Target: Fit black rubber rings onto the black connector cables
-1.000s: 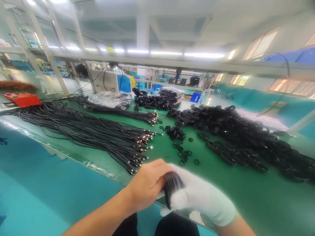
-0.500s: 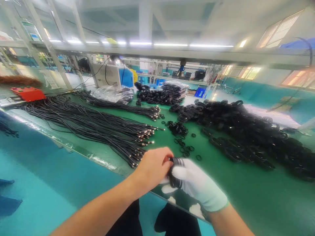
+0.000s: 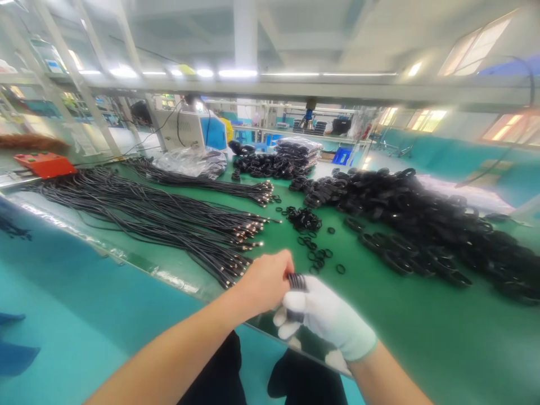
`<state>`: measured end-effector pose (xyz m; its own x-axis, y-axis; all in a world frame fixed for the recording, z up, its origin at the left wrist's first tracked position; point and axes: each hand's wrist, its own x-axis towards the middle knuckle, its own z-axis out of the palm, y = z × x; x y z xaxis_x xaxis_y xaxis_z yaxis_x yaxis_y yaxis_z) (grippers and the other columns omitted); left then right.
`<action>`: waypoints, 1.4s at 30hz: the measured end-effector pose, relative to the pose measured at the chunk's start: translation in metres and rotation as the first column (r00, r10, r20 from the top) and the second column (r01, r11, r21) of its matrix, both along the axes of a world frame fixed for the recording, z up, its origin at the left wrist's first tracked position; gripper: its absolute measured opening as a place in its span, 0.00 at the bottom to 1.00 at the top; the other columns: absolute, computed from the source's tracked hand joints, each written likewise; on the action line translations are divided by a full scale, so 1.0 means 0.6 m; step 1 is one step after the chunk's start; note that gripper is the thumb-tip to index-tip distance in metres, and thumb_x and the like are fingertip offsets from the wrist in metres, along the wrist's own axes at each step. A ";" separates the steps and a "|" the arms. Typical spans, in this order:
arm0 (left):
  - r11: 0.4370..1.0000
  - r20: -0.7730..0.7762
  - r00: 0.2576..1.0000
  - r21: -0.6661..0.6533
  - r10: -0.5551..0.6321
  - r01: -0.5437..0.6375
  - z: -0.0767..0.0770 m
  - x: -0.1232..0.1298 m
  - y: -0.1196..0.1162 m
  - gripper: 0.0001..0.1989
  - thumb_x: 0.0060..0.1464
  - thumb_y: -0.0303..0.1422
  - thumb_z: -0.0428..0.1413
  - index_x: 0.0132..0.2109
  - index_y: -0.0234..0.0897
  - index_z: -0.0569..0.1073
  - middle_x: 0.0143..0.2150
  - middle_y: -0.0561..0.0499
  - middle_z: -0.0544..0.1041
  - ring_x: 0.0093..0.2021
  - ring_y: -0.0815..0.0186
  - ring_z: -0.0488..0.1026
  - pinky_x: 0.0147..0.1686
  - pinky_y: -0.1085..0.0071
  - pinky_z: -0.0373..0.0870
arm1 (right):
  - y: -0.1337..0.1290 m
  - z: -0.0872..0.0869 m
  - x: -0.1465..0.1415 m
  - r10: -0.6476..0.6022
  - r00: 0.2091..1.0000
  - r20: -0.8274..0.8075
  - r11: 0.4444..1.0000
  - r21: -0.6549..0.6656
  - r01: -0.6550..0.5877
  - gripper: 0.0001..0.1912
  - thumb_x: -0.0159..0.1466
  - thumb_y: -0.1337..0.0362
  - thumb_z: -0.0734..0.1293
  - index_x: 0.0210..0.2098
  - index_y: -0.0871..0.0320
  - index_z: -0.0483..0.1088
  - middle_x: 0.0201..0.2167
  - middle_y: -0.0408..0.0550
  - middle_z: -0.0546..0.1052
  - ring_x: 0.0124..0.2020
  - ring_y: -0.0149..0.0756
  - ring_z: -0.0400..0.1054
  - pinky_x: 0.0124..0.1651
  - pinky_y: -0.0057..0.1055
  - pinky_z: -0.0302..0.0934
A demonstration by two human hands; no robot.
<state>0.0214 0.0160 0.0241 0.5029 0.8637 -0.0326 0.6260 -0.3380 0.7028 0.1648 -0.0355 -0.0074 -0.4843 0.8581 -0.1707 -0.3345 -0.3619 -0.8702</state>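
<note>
At the green tabletop [image 3: 379,332], the bare left hand [image 3: 266,281] and white-gloved right hand [image 3: 329,315] grasp a tightly looped black cable coil [image 3: 297,282].

Between the gloved right hand [image 3: 327,315] and the heap of black coils [image 3: 413,219], room for passing is left over the green tabletop [image 3: 379,332]. Straight ahead, the way is partly blocked by small black rings [image 3: 302,219]. To the left, the surface is covered by long black cables [image 3: 160,211]; overhead, the far side is crossed by a horizontal beam [image 3: 270,89].
</note>
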 end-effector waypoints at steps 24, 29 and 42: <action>0.963 0.219 0.965 0.193 0.145 -0.189 -0.037 0.013 -0.032 0.09 0.48 0.21 0.50 0.34 0.40 0.69 0.27 0.57 0.73 0.28 0.70 0.69 0.30 0.75 0.64 | 0.012 -0.012 0.014 0.033 0.999 0.023 0.999 -0.021 -0.033 0.15 0.54 0.63 0.71 0.38 0.65 0.71 0.30 0.51 0.74 0.32 0.37 0.71 0.34 0.37 0.69; 0.951 0.218 0.963 0.228 0.160 -0.210 -0.038 0.019 -0.030 0.08 0.48 0.22 0.50 0.32 0.39 0.69 0.29 0.56 0.71 0.29 0.70 0.67 0.30 0.74 0.63 | 0.014 -0.003 0.019 0.017 0.997 0.072 1.000 -0.023 -0.016 0.13 0.53 0.67 0.71 0.38 0.64 0.72 0.25 0.45 0.71 0.28 0.34 0.71 0.32 0.35 0.70; 0.984 0.260 0.957 0.087 0.130 -0.158 -0.042 0.029 -0.010 0.05 0.46 0.24 0.50 0.29 0.38 0.67 0.23 0.58 0.69 0.25 0.71 0.65 0.26 0.76 0.59 | 0.019 0.005 0.027 -0.003 0.981 0.196 0.999 -0.031 0.009 0.09 0.50 0.68 0.69 0.32 0.65 0.69 0.21 0.47 0.73 0.22 0.33 0.71 0.28 0.32 0.70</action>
